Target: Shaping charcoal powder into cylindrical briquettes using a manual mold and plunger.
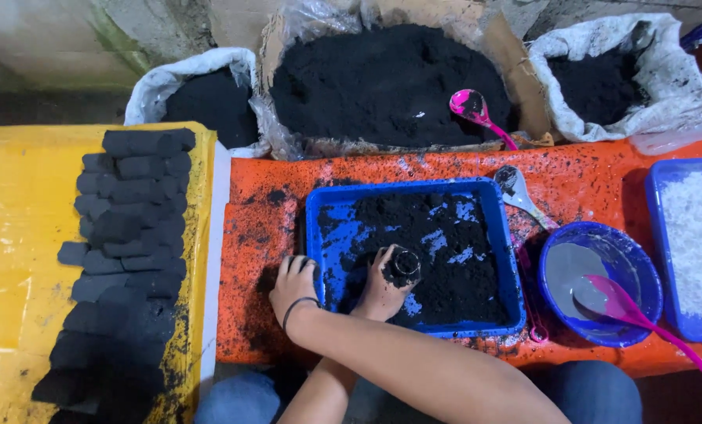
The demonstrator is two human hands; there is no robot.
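Note:
My arms are crossed. My left hand reaches in from the lower left. It is closed around a small black cylinder that stands upright in the black powder inside the blue square tray. My right hand, with a thin black band on its wrist, comes across from the right. It grips the tray's left rim, fingers curled over the edge. Both hands are smeared with black powder.
Rows of black pressed blocks lie on a yellow surface at the left. Three sacks of black powder stand behind the orange table. A pink spoon, a grey spoon, a blue bowl of grey liquid and a tray of white powder sit at the right.

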